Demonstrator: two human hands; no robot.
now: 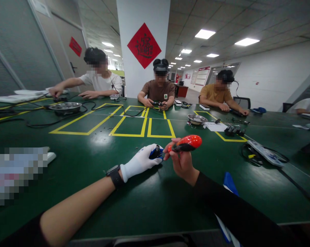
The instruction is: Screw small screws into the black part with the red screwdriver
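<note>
An office, judging by the tiled ceiling (229,24), panel lights (205,34) and distant desk (181,91). Yellow tape (129,135) and a power strip (264,153) suggest a workshop corner.

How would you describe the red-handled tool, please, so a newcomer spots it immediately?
At the green table, find the white-gloved left hand. The bare right hand beside it holds the red-handled tool. A glossy red bulbous handle sets it apart from the dark part in the left hand.

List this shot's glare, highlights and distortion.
Head view: pale glare on the glossy green tabletop; head view: small highlights on the red and black tool handle; head view: rectangular white ceiling lights look blown out; head view: grey panelled wall leans, likely wide-angle stretch.
</note>
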